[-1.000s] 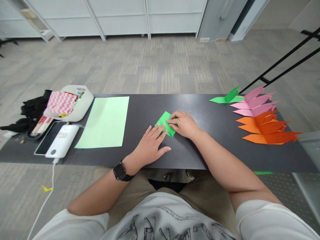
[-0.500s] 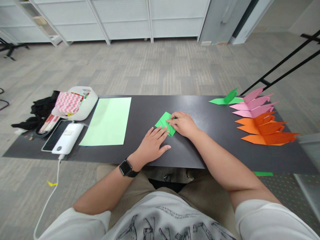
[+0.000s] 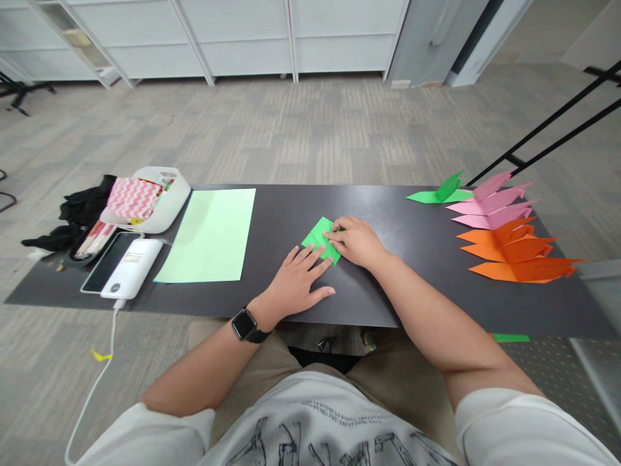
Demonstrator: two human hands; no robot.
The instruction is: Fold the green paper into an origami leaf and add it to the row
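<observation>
A small folded piece of green paper [image 3: 317, 231] lies on the dark table in front of me, with crease lines on its surface. My left hand [image 3: 298, 281] rests flat with its fingers spread, the fingertips on the paper's lower left part and the thumb apart from it. At the paper's right side my right hand [image 3: 356, 241] has its thumb and index finger drawn together on a fold. Its other fingers curl at the upper right edge, and the exact grip is partly hidden.
Light green sheets [image 3: 208, 236] lie left. Beyond them are a white basket [image 3: 177, 200], a phone [image 3: 107, 268], a white power bank [image 3: 130, 268] with a cable, and black cloth [image 3: 87, 206]. Folded paper cranes, green [image 3: 449, 189], pink [image 3: 492, 204] and orange [image 3: 514, 255], stand right.
My left thumb has shifted very slightly to the right and down. The paper and my right hand look almost the same.
</observation>
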